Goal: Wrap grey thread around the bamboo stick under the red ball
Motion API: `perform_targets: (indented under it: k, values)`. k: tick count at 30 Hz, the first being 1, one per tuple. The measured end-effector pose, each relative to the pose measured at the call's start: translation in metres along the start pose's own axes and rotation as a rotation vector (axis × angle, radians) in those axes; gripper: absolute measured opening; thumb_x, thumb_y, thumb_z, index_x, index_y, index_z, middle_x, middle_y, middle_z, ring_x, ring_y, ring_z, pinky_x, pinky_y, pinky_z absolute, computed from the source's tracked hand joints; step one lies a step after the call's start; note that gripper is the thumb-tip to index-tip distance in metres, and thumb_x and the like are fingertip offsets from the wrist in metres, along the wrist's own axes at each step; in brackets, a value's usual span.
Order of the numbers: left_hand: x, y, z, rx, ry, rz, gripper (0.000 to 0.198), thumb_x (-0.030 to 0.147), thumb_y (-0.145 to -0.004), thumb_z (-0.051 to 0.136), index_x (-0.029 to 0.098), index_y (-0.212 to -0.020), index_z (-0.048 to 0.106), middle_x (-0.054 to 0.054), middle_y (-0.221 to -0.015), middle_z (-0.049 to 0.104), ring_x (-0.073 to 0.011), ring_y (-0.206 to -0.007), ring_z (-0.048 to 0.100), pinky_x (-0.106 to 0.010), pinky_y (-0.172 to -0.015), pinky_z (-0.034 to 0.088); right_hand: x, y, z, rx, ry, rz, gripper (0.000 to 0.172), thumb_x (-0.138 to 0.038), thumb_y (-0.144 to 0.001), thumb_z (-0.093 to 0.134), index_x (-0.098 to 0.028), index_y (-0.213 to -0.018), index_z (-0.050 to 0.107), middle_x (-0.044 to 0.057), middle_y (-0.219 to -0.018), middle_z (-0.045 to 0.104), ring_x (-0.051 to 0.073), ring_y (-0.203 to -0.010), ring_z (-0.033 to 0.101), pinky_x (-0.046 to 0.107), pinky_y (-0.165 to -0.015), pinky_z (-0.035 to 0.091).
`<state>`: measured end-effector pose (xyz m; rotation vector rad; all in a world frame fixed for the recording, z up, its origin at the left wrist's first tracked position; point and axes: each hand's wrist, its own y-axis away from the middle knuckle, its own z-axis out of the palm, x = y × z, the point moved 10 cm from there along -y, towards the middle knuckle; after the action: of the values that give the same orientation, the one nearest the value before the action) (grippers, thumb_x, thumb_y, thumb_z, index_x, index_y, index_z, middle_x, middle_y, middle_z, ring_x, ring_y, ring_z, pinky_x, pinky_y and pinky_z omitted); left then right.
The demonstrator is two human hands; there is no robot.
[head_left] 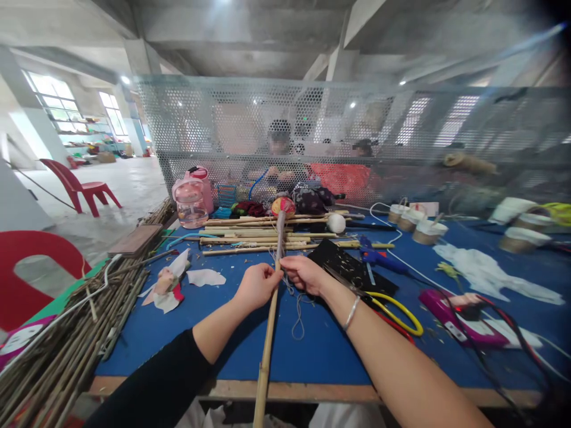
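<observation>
A long bamboo stick (266,339) runs from below the table edge up between my hands, tilted away from me. Its far part is wrapped in something pale (280,229), and a red and yellow ball (283,206) shows at its far end. My left hand (257,286) is closed round the stick, thumb and fingers pressed together. Right beside it, my right hand (304,274) pinches grey string (298,324) against the stick; loose loops of it trail onto the blue table below. The fingertips partly hide the string where it meets the stick.
Scissors with yellow handles (397,312) lie by my right forearm, near a black sheet (352,267) and a blue glue gun (381,258). Several bamboo sticks (241,232) lie across the back. Thin branches (84,333) are piled left. A perforated screen (214,131) stands behind, people beyond it.
</observation>
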<state>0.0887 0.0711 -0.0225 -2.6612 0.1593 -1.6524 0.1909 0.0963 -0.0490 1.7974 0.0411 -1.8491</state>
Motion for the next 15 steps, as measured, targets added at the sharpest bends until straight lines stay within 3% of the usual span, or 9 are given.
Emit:
perform_targets:
  k: [3,5,7,11,15]
  values:
    - [-0.008,0.000,0.019,-0.229,0.215,-0.106,0.039,0.055,-0.070,0.054,0.017,-0.066,0.049,0.002,-0.055,0.054,-0.0081,-0.043,0.044,-0.021,-0.045,0.035,0.003,0.001,0.008,-0.090,-0.010,0.024,0.022,-0.036,-0.076,0.058,-0.015,-0.079,0.054,-0.013,-0.039,0.024,0.002,-0.032,0.010,0.017,-0.035,0.003]
    - [-0.008,0.003,0.024,-0.322,0.311,-0.148,0.042,0.058,-0.068,0.055,0.017,-0.068,0.049,0.000,-0.060,0.057,-0.0075,-0.044,0.046,-0.021,-0.045,0.038,0.000,0.000,0.009,-0.078,-0.018,-0.029,0.025,-0.037,-0.074,0.061,-0.014,-0.079,0.055,-0.014,-0.039,0.023,0.002,-0.032,0.010,0.017,-0.035,0.003]
    - [-0.009,0.003,0.021,-0.330,0.298,-0.167,0.044,0.059,-0.067,0.057,0.016,-0.069,0.050,0.000,-0.060,0.057,-0.0070,-0.044,0.046,-0.020,-0.044,0.039,-0.004,-0.002,0.005,0.001,0.012,-0.081,0.028,-0.039,-0.071,0.065,-0.014,-0.072,0.053,-0.013,-0.038,0.024,0.001,-0.032,0.012,0.018,-0.034,0.004]
    - [-0.012,-0.002,0.008,-0.229,0.207,-0.147,0.043,0.051,-0.057,0.071,0.016,-0.070,0.051,0.005,-0.052,0.050,-0.0069,-0.043,0.045,-0.019,-0.042,0.039,-0.007,-0.005,0.001,0.093,0.087,-0.116,0.032,-0.041,-0.069,0.067,-0.015,-0.063,0.049,-0.012,-0.037,0.027,0.001,-0.031,0.015,0.019,-0.033,0.004]
    - [-0.002,0.000,0.015,-0.284,0.467,-0.144,0.039,0.045,-0.059,0.074,0.014,-0.068,0.052,0.002,-0.056,0.055,-0.0068,-0.046,0.049,-0.019,-0.045,0.040,-0.009,-0.003,0.010,-0.083,-0.087,-0.114,0.031,-0.040,-0.068,0.068,-0.014,-0.078,0.055,-0.013,-0.039,0.025,0.001,-0.033,0.013,0.017,-0.034,0.005]
